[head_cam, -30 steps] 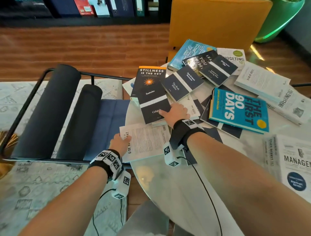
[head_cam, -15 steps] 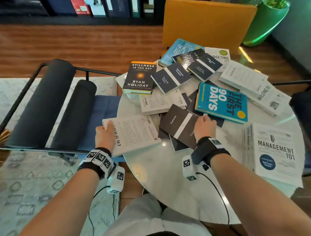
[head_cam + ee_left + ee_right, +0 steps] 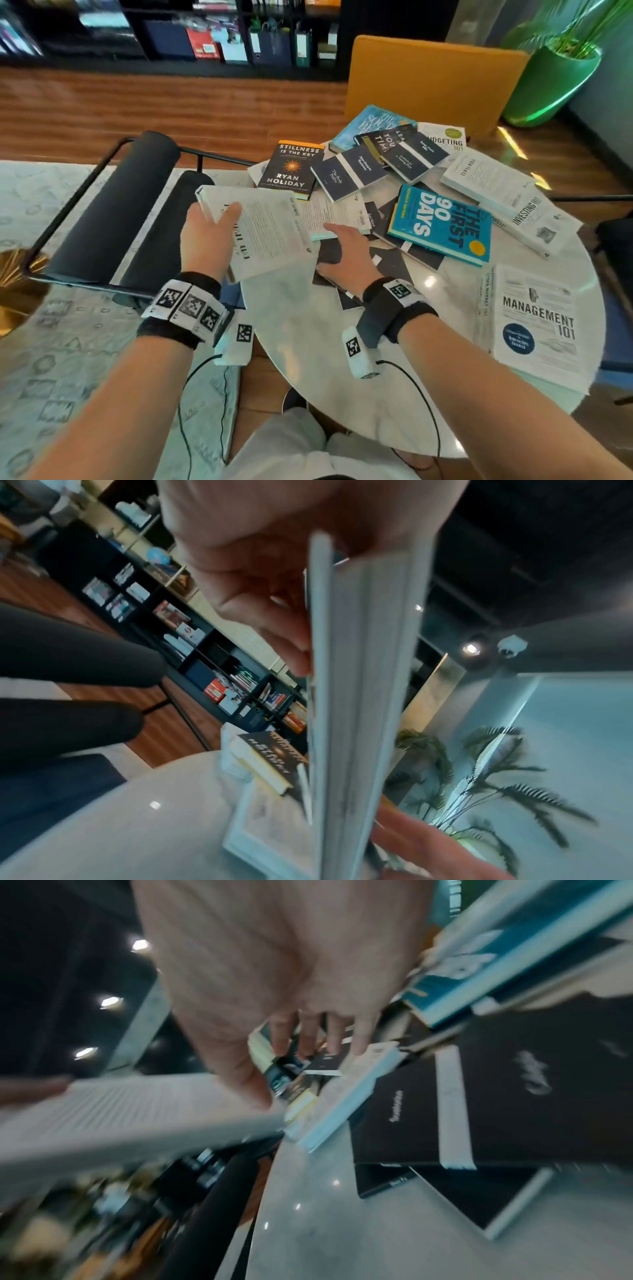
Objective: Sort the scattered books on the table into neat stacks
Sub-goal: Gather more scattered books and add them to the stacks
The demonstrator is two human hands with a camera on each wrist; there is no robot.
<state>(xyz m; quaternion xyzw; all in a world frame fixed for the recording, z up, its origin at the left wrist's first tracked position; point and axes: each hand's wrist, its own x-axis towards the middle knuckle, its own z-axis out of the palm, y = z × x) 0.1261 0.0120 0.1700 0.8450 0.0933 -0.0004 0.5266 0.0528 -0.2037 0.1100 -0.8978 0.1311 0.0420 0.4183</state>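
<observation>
Scattered books cover the round white table (image 3: 308, 342). My left hand (image 3: 219, 219) grips a white paperback (image 3: 267, 236) by its left edge, thumb on top, and holds it tilted above the table's left side. The left wrist view shows that paperback (image 3: 359, 696) edge-on under my thumb. My right hand (image 3: 339, 246) reaches forward with straight, spread fingers (image 3: 308, 1039). It lies over a dark book (image 3: 329, 255), and its fingertips touch the near edge of a flat white book (image 3: 335, 216) with a teal edge (image 3: 346, 1115).
Stillness Is the Key (image 3: 291, 168), several navy books (image 3: 349, 171), The First 90 Days (image 3: 442, 222), Investing 101 (image 3: 534, 219) and Management 101 (image 3: 537, 325) lie around. A black lounge chair (image 3: 113, 205) stands left, an orange chair (image 3: 428, 78) behind.
My left hand has lifted the white paperback off the table's edge and carried it up and rightward. My right hand left the dark book's right side and moved forward to the flat white book.
</observation>
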